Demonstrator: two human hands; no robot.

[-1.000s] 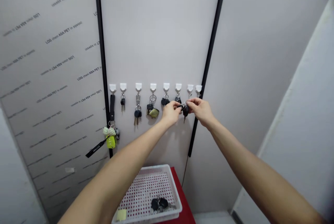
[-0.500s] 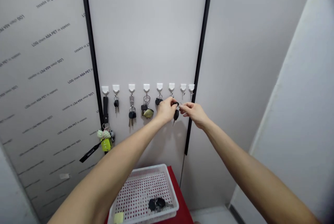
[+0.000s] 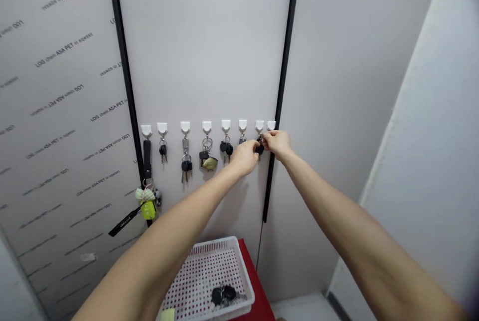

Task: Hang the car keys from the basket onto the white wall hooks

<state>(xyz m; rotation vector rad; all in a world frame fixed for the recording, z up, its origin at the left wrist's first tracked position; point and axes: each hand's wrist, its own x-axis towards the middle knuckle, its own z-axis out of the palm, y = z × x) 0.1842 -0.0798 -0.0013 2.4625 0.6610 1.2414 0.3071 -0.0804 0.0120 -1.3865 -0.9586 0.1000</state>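
Note:
A row of white wall hooks (image 3: 206,126) runs across the grey panel, most with keys hanging from them. My left hand (image 3: 245,156) and my right hand (image 3: 277,143) meet just under the second hook from the right (image 3: 259,125). Both pinch a black-headed key (image 3: 259,148) with a metal ring, held up against that hook. The last hook on the right (image 3: 271,125) carries nothing. Whether the ring sits on the hook is hidden by my fingers.
At the far left hook hangs a black strap with a yellow-green charm (image 3: 148,208). Below stands a white perforated basket (image 3: 228,253) on a red surface (image 3: 262,301), holding black keys (image 3: 223,294) and a yellow note. Black vertical strips frame the panel.
Both hands have risen with the black key from below the hooks up to the second hook from the right. The camera view has shifted a little to the right.

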